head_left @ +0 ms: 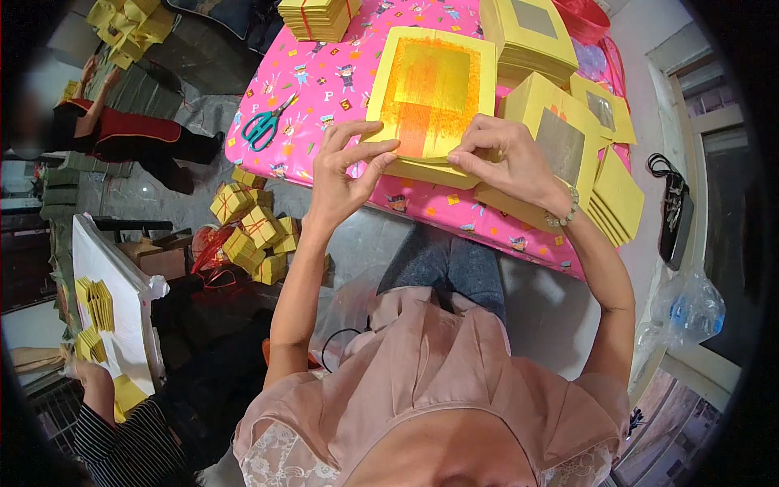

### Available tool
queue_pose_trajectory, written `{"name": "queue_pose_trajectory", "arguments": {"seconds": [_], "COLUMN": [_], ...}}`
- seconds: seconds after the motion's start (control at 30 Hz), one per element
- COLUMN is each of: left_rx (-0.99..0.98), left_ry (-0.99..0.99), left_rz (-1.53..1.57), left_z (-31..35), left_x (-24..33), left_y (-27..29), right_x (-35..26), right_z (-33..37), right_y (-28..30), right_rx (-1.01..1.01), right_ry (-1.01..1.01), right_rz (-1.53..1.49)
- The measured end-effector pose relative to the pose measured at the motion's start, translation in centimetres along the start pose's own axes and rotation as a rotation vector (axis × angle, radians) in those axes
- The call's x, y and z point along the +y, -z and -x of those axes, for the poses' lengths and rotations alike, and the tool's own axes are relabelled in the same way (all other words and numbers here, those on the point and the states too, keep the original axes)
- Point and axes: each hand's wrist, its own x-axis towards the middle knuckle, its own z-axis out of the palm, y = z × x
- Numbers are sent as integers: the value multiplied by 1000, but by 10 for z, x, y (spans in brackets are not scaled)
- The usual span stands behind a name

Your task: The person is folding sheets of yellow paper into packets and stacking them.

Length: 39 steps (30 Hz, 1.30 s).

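On a pink patterned tablecloth (pixel 312 105) sits a stack of yellow paper sheets. Its top sheet (pixel 399 73) has a gold foil rectangle (pixel 442 69) at its middle, with orange colour brushed around and below it. My left hand (pixel 347 166) pinches the near left corner of this sheet between thumb and fingers. At the near right corner, my right hand (pixel 513 158) pinches the same edge; a beaded bracelet (pixel 562 213) is on that wrist. The near edge curves up slightly off the stack (pixel 434 174). Teal-handled scissors (pixel 266 126) lie to the left.
More yellow stacks with silver squares (pixel 560 146) stand to the right, beside fanned yellow sheets (pixel 614 199). A red-tied bundle (pixel 318 18) is at the far left of the table. Tied yellow bundles (pixel 256 227) lie on the floor. Two other people work at the left, one at a white table (pixel 122 284).
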Motion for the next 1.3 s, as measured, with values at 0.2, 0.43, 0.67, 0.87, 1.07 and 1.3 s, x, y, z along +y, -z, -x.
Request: {"name": "queue_pose_trajectory", "arguments": {"seconds": [0.2, 0.43, 0.67, 0.87, 1.07, 1.3], "left_rx": [-4, -4, -18, -9, -5, -10], "left_ry": [23, 36, 51, 44, 37, -69], "left_rz": [-5, -8, -19, -19, -22, -184], "left_z": [-1, -2, 0, -4, -5, -16], "left_x": [1, 3, 1, 3, 2, 7], "left_y": [1, 1, 1, 1, 1, 6], "right_x": [2, 4, 3, 2, 4, -5], "right_z": [-1, 0, -1, -2, -1, 5], "right_y": [0, -3, -2, 0, -2, 0], "right_rx": [4, 48, -3, 8, 18, 122], "right_ry": [-41, -25, -87, -79, -77, 303], "right_rz": [-46, -79, -57, -42, -57, 359]}}
